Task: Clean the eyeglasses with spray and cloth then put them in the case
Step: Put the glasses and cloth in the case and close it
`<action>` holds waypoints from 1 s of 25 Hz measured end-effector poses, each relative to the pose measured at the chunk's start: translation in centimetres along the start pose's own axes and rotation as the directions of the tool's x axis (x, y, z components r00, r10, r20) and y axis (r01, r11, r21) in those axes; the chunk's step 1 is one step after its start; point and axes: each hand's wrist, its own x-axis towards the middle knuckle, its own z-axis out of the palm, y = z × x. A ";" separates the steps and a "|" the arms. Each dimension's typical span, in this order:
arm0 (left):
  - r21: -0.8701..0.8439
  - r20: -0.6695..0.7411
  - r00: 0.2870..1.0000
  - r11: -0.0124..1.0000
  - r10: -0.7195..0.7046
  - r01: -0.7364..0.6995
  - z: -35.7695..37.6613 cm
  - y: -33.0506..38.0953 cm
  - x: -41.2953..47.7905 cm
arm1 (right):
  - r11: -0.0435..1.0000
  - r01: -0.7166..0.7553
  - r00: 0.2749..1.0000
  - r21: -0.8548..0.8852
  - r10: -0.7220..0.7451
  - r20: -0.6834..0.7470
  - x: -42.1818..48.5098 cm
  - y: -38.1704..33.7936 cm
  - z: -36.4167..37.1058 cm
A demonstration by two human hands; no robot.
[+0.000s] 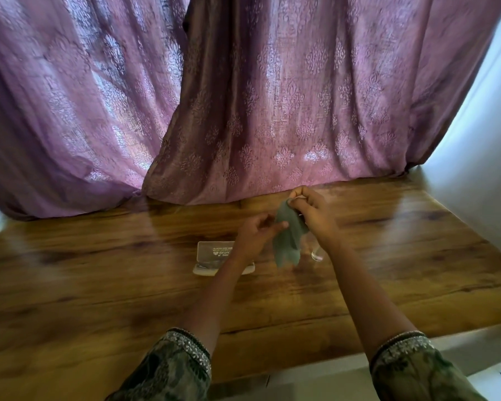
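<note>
Mid-frame, right hand (307, 208) pinches cloth (288, 241) at top; left hand (256, 231) touches it, grip unclear; eyeglasses (317, 256) lie lower right, nearer right hand.

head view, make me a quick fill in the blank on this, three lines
1. The right hand pinches the top of a hanging grey-green ____.
2. The clear eyeglass case sits on the wooden table with its lid ____.
3. Behind the table hangs a ____ patterned curtain.
Missing words: cloth; open; purple.
</note>
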 end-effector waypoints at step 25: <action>0.419 -0.106 0.993 0.908 0.054 -0.005 -0.9 3.5 0.6 | 0.985 0.170 0.969 0.026 -0.162 -0.188 -2.3 0.2 -0.9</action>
